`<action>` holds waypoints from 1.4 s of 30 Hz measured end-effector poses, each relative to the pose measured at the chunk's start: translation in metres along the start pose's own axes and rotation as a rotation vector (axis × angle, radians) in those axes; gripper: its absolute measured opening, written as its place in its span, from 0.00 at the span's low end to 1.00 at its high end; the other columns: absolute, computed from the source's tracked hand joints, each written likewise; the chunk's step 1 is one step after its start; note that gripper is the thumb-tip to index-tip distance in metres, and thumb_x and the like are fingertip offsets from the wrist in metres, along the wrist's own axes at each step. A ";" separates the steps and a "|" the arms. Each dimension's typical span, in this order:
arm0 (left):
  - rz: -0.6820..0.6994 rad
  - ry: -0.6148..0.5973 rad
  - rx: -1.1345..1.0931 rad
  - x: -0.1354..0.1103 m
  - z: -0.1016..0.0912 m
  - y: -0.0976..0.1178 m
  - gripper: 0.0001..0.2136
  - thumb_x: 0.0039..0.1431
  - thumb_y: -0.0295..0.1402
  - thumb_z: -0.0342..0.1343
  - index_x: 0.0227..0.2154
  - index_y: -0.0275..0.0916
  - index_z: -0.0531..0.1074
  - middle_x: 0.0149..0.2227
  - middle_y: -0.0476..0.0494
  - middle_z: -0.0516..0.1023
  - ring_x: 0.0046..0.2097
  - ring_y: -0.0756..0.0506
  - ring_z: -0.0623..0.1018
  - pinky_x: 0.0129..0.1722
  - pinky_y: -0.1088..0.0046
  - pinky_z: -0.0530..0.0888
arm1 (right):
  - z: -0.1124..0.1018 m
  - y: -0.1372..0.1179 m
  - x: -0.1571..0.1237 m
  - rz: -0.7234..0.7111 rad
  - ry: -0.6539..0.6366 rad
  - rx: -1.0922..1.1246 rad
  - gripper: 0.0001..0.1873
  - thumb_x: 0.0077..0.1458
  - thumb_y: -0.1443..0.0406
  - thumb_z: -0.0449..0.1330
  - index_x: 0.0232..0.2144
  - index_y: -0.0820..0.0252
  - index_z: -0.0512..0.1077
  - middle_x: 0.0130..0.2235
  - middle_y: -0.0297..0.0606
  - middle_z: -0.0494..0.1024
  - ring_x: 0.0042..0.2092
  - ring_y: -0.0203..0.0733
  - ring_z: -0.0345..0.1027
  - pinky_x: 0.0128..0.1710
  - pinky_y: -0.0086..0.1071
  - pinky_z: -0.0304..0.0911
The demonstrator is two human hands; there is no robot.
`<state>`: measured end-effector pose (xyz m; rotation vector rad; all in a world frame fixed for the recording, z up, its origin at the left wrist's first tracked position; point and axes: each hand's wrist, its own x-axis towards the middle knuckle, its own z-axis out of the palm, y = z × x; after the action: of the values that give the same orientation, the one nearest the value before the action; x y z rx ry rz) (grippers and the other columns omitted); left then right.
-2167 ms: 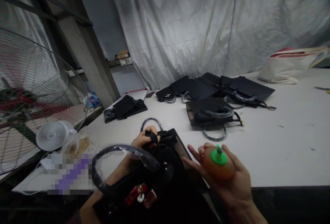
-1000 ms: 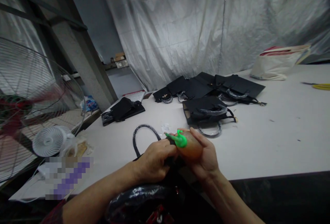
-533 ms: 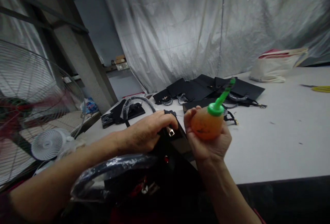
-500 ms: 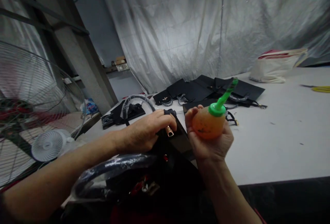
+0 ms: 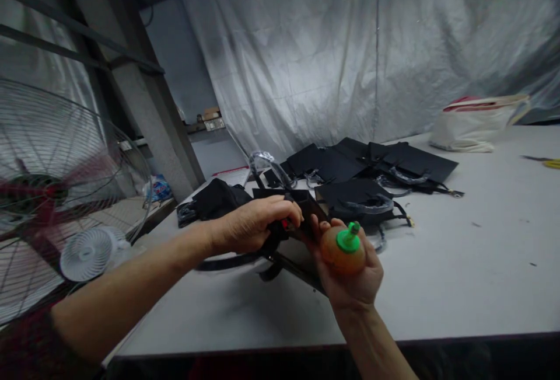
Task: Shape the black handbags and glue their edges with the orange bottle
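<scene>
A squeeze bottle (image 5: 343, 257) of orange liquid with a green nozzle cap rests in the palm of my right hand (image 5: 356, 286), fingers curled around it. The nozzle is foreshortened, tipped towards me. Fingertips of that hand also reach the side of a black handbag (image 5: 312, 209). My left hand (image 5: 258, 222) is closed on the bag's upper part, near a small red spot; exactly what it pinches there is hidden. One bag handle (image 5: 266, 164), wrapped in clear plastic, arches up behind the left hand. The bag is tilted above the white table (image 5: 459, 275).
Several black bags (image 5: 336, 161) with plastic-wrapped handles lie across the table's back. Another black bag (image 5: 214, 199) lies at left. A cream cloth bag (image 5: 468, 126) and yellow-handled tool (image 5: 552, 163) are at right. A large fan (image 5: 48, 193) and small white fan (image 5: 90, 254) stand left.
The handbag has moved forward from near my body to over the table, and turned. The bottle has come lower, its nozzle swung from up-right towards me. Both hands keep their hold.
</scene>
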<state>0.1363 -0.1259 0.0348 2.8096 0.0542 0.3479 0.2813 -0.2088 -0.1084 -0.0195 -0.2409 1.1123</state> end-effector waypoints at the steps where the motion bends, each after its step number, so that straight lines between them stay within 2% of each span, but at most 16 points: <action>1: -0.034 0.043 -0.038 -0.003 0.011 -0.004 0.20 0.45 0.14 0.45 0.40 0.37 0.68 0.44 0.43 0.73 0.45 0.47 0.73 0.46 0.71 0.70 | 0.000 0.001 0.000 0.000 -0.019 -0.001 0.15 0.54 0.56 0.58 0.32 0.61 0.77 0.34 0.41 0.80 0.50 0.50 0.72 0.58 0.54 0.57; 5: -0.191 0.340 -0.145 -0.014 0.052 -0.015 0.25 0.47 0.14 0.44 0.48 0.39 0.62 0.47 0.43 0.70 0.50 0.47 0.71 0.52 0.68 0.68 | -0.004 0.005 0.001 0.039 -0.050 -0.022 0.15 0.55 0.56 0.57 0.33 0.61 0.77 0.33 0.41 0.80 0.47 0.51 0.73 0.57 0.56 0.57; 8: -0.218 0.488 -0.187 -0.016 0.074 -0.019 0.26 0.49 0.14 0.45 0.51 0.41 0.56 0.48 0.43 0.68 0.50 0.48 0.70 0.53 0.69 0.67 | -0.007 0.007 0.004 0.043 0.004 -0.038 0.14 0.54 0.58 0.58 0.32 0.63 0.77 0.33 0.41 0.80 0.45 0.49 0.74 0.56 0.53 0.59; 12: -0.307 0.689 -0.188 -0.014 0.092 -0.029 0.32 0.45 0.15 0.48 0.54 0.42 0.49 0.48 0.43 0.64 0.46 0.49 0.70 0.46 0.71 0.70 | -0.009 0.008 0.009 0.035 0.147 -0.028 0.13 0.54 0.59 0.58 0.33 0.61 0.76 0.35 0.39 0.81 0.41 0.45 0.75 0.53 0.50 0.64; 14: -0.418 0.775 -0.130 -0.012 0.095 -0.033 0.29 0.45 0.17 0.50 0.52 0.40 0.55 0.47 0.42 0.65 0.47 0.47 0.69 0.49 0.68 0.69 | -0.010 0.008 0.010 0.049 0.213 -0.003 0.12 0.53 0.59 0.57 0.34 0.60 0.76 0.36 0.38 0.82 0.40 0.44 0.76 0.51 0.50 0.66; 16: -0.517 0.726 -0.103 -0.009 0.093 -0.036 0.19 0.49 0.21 0.52 0.45 0.37 0.64 0.43 0.43 0.69 0.46 0.46 0.71 0.49 0.67 0.69 | -0.010 0.007 0.010 0.064 0.252 0.015 0.12 0.52 0.59 0.58 0.35 0.59 0.76 0.35 0.37 0.82 0.39 0.45 0.76 0.49 0.49 0.68; 19: -0.543 0.514 -0.238 -0.008 0.086 -0.038 0.09 0.55 0.30 0.55 0.39 0.36 0.71 0.35 0.46 0.74 0.37 0.47 0.73 0.40 0.71 0.71 | -0.009 0.005 0.012 0.077 0.284 0.008 0.12 0.51 0.59 0.57 0.34 0.58 0.76 0.35 0.36 0.81 0.40 0.46 0.76 0.45 0.48 0.71; 22: -0.480 0.378 -0.335 -0.008 0.073 -0.043 0.16 0.51 0.35 0.60 0.43 0.35 0.72 0.37 0.45 0.74 0.37 0.47 0.74 0.38 0.72 0.71 | -0.005 0.001 0.015 0.104 0.310 -0.010 0.13 0.52 0.59 0.55 0.34 0.59 0.76 0.33 0.36 0.80 0.39 0.45 0.75 0.43 0.47 0.72; 25: -0.360 0.247 -0.243 -0.009 0.061 -0.048 0.24 0.42 0.31 0.65 0.46 0.35 0.71 0.44 0.42 0.72 0.44 0.45 0.73 0.44 0.71 0.71 | 0.002 -0.004 0.017 0.167 0.345 0.008 0.14 0.52 0.59 0.53 0.33 0.62 0.75 0.32 0.39 0.80 0.37 0.42 0.75 0.44 0.45 0.71; 28: -0.260 0.180 -0.125 -0.007 0.061 -0.049 0.28 0.39 0.32 0.65 0.47 0.35 0.68 0.43 0.42 0.70 0.45 0.43 0.72 0.46 0.70 0.72 | 0.008 -0.005 0.014 0.197 0.375 0.048 0.14 0.52 0.60 0.52 0.32 0.62 0.75 0.32 0.41 0.80 0.39 0.42 0.75 0.45 0.44 0.71; 30: -0.250 0.189 -0.031 -0.003 0.070 -0.048 0.30 0.38 0.37 0.67 0.47 0.35 0.66 0.42 0.41 0.70 0.44 0.42 0.73 0.44 0.69 0.73 | 0.013 -0.004 0.011 0.192 0.396 0.071 0.15 0.52 0.60 0.52 0.32 0.61 0.75 0.33 0.41 0.80 0.40 0.42 0.75 0.46 0.44 0.71; 32: -0.317 0.230 0.086 0.003 0.085 -0.047 0.28 0.43 0.41 0.64 0.46 0.37 0.64 0.43 0.41 0.69 0.41 0.43 0.74 0.39 0.68 0.74 | 0.017 -0.001 0.007 0.184 0.403 0.084 0.15 0.52 0.59 0.51 0.32 0.61 0.75 0.33 0.41 0.80 0.42 0.42 0.75 0.46 0.44 0.71; 35: -0.478 0.334 0.251 0.010 0.108 -0.047 0.15 0.59 0.41 0.49 0.45 0.39 0.62 0.44 0.41 0.68 0.36 0.45 0.75 0.32 0.70 0.73 | 0.022 0.005 0.005 0.150 0.392 0.098 0.15 0.52 0.58 0.51 0.31 0.61 0.75 0.32 0.41 0.80 0.42 0.42 0.75 0.46 0.43 0.70; 37: -0.534 0.398 0.308 0.014 0.118 -0.049 0.12 0.64 0.40 0.41 0.44 0.40 0.62 0.42 0.42 0.69 0.33 0.47 0.75 0.30 0.72 0.72 | 0.024 0.009 0.006 0.135 0.375 0.100 0.15 0.52 0.58 0.52 0.30 0.60 0.75 0.32 0.41 0.80 0.42 0.42 0.75 0.46 0.43 0.71; 39: -0.542 0.464 0.337 0.014 0.122 -0.053 0.12 0.65 0.41 0.40 0.40 0.40 0.65 0.39 0.44 0.69 0.31 0.48 0.74 0.28 0.73 0.71 | 0.024 0.012 0.006 0.136 0.356 0.098 0.15 0.52 0.59 0.52 0.29 0.60 0.75 0.32 0.40 0.80 0.42 0.42 0.75 0.46 0.43 0.71; 42: -0.465 0.638 0.324 0.010 0.120 -0.061 0.09 0.62 0.38 0.48 0.33 0.39 0.68 0.38 0.43 0.67 0.33 0.48 0.73 0.29 0.74 0.71 | 0.024 0.009 0.003 0.180 0.359 0.081 0.14 0.53 0.61 0.53 0.30 0.62 0.76 0.33 0.41 0.80 0.44 0.44 0.75 0.44 0.40 0.72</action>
<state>0.1754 -0.1029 -0.0929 2.7345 0.9540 1.1761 0.2697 -0.2041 -0.0859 -0.1700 0.1302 1.2741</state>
